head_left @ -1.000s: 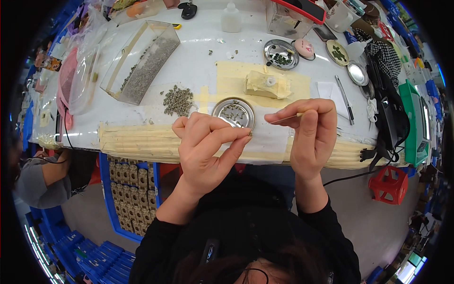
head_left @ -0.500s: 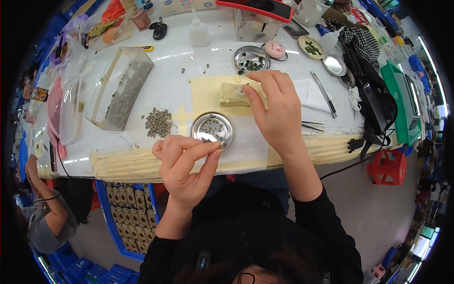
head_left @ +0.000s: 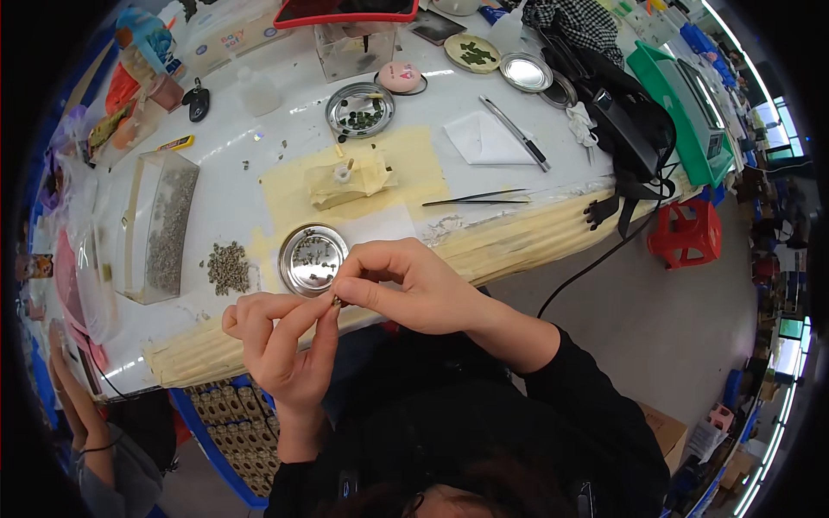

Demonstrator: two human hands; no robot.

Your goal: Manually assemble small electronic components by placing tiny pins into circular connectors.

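Note:
My left hand (head_left: 287,350) is closed in a pinch near the table's front edge, holding a small dark and gold-coloured piece (head_left: 336,302) at its fingertips. Against those fingertips, my right hand (head_left: 419,285) has thumb and forefinger pinched together; whether it grips the same piece, the fingers hide. Just beyond my hands stands a round metal dish (head_left: 292,274) with many tiny pieces in it. Left of the dish lies a heap of small grey-brown pieces (head_left: 228,268). Farther back, a tape-covered block (head_left: 332,192) carries a small white ring (head_left: 343,173).
Black tweezers (head_left: 475,198), a pen (head_left: 515,132) and folded white paper (head_left: 484,138) lie on the right. A metal dish of dark green pieces (head_left: 361,110) stands behind the block. On the left is a clear bin of grey granules (head_left: 173,224). A blue crate (head_left: 203,440) sits below the table.
My right hand has left the taped block and come toward me, to my left fingertips. The view has turned, so the table's things appear farther left.

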